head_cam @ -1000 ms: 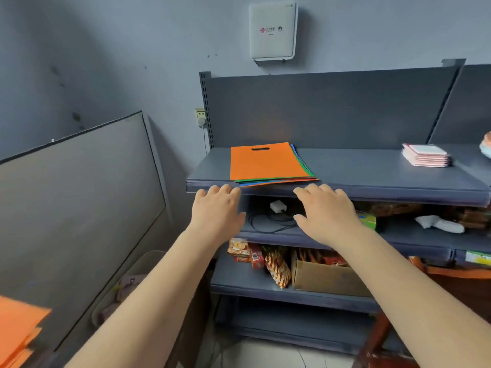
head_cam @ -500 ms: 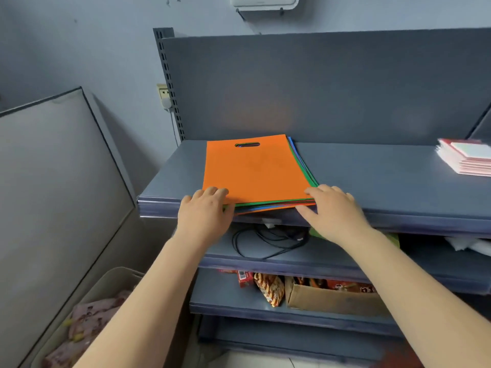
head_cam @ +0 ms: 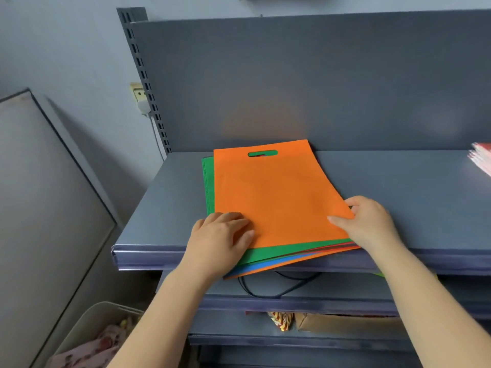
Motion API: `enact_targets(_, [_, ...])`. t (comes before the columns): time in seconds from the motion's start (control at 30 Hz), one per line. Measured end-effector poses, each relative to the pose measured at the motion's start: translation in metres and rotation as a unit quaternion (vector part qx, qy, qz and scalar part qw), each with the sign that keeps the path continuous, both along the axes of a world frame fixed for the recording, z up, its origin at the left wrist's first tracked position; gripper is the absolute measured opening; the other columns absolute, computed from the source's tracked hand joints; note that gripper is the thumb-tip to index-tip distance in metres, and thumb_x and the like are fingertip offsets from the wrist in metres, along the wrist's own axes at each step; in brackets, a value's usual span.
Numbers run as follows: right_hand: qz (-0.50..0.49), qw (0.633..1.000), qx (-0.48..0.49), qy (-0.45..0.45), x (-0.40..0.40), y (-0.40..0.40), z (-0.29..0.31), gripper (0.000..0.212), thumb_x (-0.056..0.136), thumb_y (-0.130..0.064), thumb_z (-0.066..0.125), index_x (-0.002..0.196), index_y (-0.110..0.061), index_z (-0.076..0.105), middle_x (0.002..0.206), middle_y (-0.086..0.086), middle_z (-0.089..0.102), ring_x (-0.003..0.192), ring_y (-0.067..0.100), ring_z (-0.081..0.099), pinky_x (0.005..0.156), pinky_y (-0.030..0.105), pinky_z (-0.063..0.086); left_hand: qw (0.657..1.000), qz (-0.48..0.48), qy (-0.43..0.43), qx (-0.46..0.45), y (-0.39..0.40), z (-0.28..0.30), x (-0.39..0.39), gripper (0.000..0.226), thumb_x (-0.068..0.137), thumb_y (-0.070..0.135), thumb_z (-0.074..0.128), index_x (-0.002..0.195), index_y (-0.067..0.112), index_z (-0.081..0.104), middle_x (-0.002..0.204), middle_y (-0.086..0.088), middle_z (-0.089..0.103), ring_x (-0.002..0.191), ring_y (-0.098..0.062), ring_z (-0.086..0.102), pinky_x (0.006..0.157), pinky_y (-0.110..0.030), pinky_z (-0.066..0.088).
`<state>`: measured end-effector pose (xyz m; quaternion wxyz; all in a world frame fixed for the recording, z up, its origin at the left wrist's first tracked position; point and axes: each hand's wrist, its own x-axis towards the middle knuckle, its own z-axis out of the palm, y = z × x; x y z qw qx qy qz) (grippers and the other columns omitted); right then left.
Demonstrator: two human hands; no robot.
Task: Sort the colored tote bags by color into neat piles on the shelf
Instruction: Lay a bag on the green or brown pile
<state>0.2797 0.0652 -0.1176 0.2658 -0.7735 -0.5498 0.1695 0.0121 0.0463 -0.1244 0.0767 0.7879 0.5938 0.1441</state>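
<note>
A stack of flat tote bags lies on the grey top shelf [head_cam: 398,187], its front edge hanging over the shelf lip. The top orange tote bag [head_cam: 276,192] has a cut-out handle at its far end. Below it show a green bag [head_cam: 208,187], a blue bag [head_cam: 265,265], a thin red edge and another orange bag. My left hand [head_cam: 220,240] rests on the stack's front left corner, fingertips on the orange bag. My right hand [head_cam: 369,221] pinches the orange bag's front right corner, thumb on top.
A pink stack [head_cam: 481,158] sits at the shelf's far right. On the shelf below lies a black cable [head_cam: 279,288]; lower still stands a cardboard box [head_cam: 345,322]. A grey board [head_cam: 39,208] leans at the left above a bin [head_cam: 87,338] of cloth.
The view has come closer to the shelf. Both hands moved from the shelf lip onto the stack. The top orange bag now sits shifted right, uncovering green along its left and front.
</note>
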Motion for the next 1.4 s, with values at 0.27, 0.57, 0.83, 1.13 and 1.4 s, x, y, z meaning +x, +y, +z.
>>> enact_targets(0.27, [-0.015,0.995,0.092,0.036,0.024,0.006,-0.005,0.009,0.086,-0.016,0.068,0.088,-0.014,0.059,0.097,0.013,0.067,0.084,0.026,0.057,0.072,0.029,0.037,0.983,0.167,-0.071,0.037,-0.008,0.005,-0.010,0.036,0.090,0.045,0.051,0.117,0.022,0.062,0.125,0.003,0.058,0.113,-0.024,0.051,0.089,-0.035,0.037])
enact_targets(0.57, [-0.028,0.975,0.157,0.156,0.037,0.005,-0.007,0.017,0.087,-0.015,0.065,0.076,-0.023,0.054,0.083,0.010,0.069,0.082,0.035,0.064,0.077,0.047,0.052,0.960,0.281,0.001,0.016,-0.011,0.010,-0.010,0.045,0.082,0.059,0.058,0.108,0.022,0.063,0.109,0.003,0.061,0.103,-0.023,0.053,0.077,-0.033,0.029])
enact_targets(0.83, [-0.010,0.958,0.138,0.253,0.037,-0.001,-0.006,0.020,0.088,-0.010,0.064,0.078,-0.028,0.063,0.089,0.004,0.072,0.082,0.022,0.066,0.080,0.038,0.052,0.961,0.259,-0.089,0.041,-0.014,0.018,0.003,0.014,0.089,0.025,0.063,0.099,0.016,0.058,0.097,-0.001,0.065,0.089,-0.026,0.059,0.070,-0.031,0.041])
enact_targets(1.13, [0.009,0.889,0.172,0.424,0.031,-0.021,0.010,0.022,0.091,-0.006,0.059,0.087,-0.026,0.069,0.080,-0.005,0.073,0.078,0.014,0.068,0.073,0.030,0.054,0.843,0.249,-0.447,0.168,-0.040,0.029,-0.012,0.028,0.088,0.009,0.062,0.071,0.029,0.051,0.050,0.005,0.058,0.040,-0.005,0.035,0.040,-0.016,0.027])
enact_targets(1.4, [0.066,0.768,0.168,0.615,0.007,-0.056,0.030,0.023,0.093,-0.006,0.055,0.099,-0.021,0.070,0.094,-0.001,0.074,0.081,0.011,0.070,0.064,0.024,0.057,0.684,0.288,-0.606,0.287,-0.112,0.044,-0.029,0.025,0.088,0.007,0.063,0.075,0.029,0.062,0.075,-0.001,0.067,0.068,-0.014,0.058,0.070,-0.034,0.044])
